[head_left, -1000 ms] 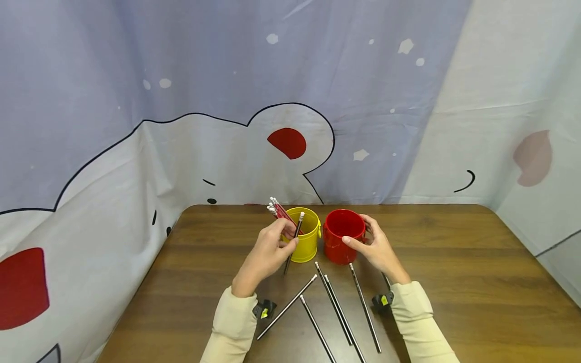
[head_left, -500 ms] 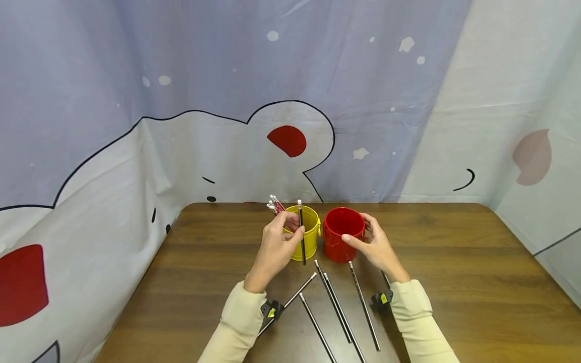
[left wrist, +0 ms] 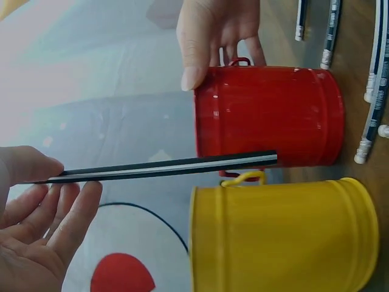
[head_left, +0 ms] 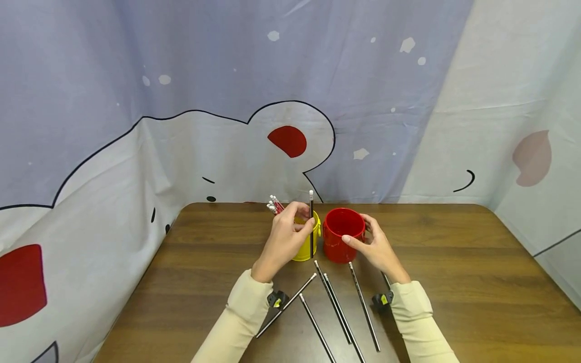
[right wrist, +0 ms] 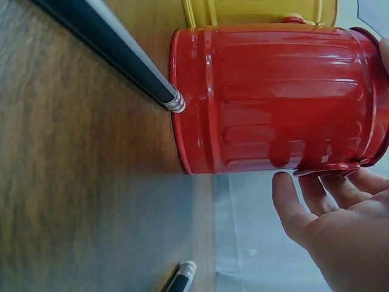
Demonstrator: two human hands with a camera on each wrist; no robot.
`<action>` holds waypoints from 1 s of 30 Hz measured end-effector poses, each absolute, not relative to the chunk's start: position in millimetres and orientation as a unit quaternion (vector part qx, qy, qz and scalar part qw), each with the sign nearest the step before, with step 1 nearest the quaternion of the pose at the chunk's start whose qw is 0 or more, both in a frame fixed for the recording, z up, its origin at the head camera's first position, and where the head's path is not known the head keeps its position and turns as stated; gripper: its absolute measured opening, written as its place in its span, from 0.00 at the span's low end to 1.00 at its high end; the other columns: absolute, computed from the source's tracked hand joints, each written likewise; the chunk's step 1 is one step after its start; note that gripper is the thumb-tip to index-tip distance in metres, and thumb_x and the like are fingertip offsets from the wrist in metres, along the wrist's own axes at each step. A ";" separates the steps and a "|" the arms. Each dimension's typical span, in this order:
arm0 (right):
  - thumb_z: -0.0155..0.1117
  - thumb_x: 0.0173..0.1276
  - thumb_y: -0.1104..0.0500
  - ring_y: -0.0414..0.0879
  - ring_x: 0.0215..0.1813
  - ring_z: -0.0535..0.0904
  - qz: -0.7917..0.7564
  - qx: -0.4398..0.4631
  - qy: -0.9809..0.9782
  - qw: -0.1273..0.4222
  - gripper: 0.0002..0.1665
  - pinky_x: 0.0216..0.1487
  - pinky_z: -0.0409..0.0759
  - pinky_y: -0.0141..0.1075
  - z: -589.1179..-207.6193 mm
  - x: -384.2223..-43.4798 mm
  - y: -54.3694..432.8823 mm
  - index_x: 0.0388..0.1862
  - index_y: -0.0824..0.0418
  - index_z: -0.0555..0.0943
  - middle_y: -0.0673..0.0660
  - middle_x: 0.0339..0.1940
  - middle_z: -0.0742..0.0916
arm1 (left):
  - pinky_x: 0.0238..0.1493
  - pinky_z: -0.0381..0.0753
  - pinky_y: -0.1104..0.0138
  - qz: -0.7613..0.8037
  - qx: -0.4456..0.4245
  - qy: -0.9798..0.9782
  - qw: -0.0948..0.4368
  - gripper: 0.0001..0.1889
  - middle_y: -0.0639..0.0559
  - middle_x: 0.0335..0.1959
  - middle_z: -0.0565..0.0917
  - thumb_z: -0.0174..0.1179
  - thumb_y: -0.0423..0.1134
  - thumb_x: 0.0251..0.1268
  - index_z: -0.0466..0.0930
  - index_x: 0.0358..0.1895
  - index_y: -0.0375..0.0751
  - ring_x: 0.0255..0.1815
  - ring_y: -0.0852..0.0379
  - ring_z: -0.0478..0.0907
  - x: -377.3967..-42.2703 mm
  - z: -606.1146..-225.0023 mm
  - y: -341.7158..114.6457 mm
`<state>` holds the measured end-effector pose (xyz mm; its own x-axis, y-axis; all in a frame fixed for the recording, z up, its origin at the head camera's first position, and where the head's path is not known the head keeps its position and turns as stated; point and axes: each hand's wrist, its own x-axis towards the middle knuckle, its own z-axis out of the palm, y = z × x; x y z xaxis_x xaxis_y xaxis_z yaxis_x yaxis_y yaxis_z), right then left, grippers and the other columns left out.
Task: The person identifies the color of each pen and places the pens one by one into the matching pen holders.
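My left hand (head_left: pixel 287 234) pinches a black pencil (head_left: pixel 311 241) between thumb and fingers, its white eraser end up. The pencil stands nearly upright in front of the yellow bucket (head_left: pixel 301 254). In the left wrist view the lower end of this pencil (left wrist: pixel 182 165) overlaps the side of the red bucket (left wrist: pixel 267 109). Around the right side of that bucket, my right hand (head_left: pixel 379 249) holds it with thumb at the rim and fingers by the handle. Red pencils (head_left: pixel 275 204) with white erasers lean out of the yellow bucket, partly hidden behind my left hand.
Several black pencils lie on the wooden table (head_left: pixel 454 282) in front of the buckets, among them one slanting pencil (head_left: pixel 268 325) near my left wrist and another pencil (head_left: pixel 364 307) below the red bucket. A patterned curtain (head_left: pixel 218 65) hangs behind the table.
My left hand has moved right and slightly up across the yellow bucket, and the tilted pencil in it has turned upright. My right hand and the red bucket stay in place.
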<state>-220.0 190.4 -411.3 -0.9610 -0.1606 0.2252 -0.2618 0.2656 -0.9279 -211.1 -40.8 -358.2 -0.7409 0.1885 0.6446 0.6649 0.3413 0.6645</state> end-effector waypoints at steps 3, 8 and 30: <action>0.66 0.58 0.61 0.59 0.62 0.63 0.592 0.131 -0.794 0.043 0.42 0.60 0.65 0.55 -411.6 -219.9 190.6 0.66 0.68 0.56 0.66 0.61 0.68 | 0.32 0.80 0.75 -0.501 -0.280 -0.785 0.232 0.12 0.45 0.35 0.77 0.59 0.28 0.57 0.71 0.44 0.33 0.36 0.56 0.76 -215.3 -351.3 -34.9; 0.66 0.58 0.61 0.59 0.62 0.62 0.594 0.130 -0.792 0.042 0.42 0.61 0.64 0.56 -412.1 -220.0 191.0 0.66 0.68 0.56 0.66 0.61 0.68 | 0.32 0.79 0.76 -0.484 -0.300 -0.786 0.241 0.15 0.47 0.34 0.77 0.58 0.29 0.58 0.68 0.49 0.34 0.35 0.58 0.76 -223.4 -339.7 -25.5; 0.66 0.59 0.58 0.57 0.61 0.64 0.595 0.126 -0.793 0.038 0.41 0.59 0.67 0.55 -413.8 -221.4 191.6 0.66 0.65 0.57 0.64 0.61 0.70 | 0.38 0.79 0.74 -0.414 -0.358 -0.791 0.273 0.23 0.46 0.34 0.75 0.55 0.29 0.61 0.59 0.58 0.38 0.36 0.58 0.76 -247.7 -308.4 -0.2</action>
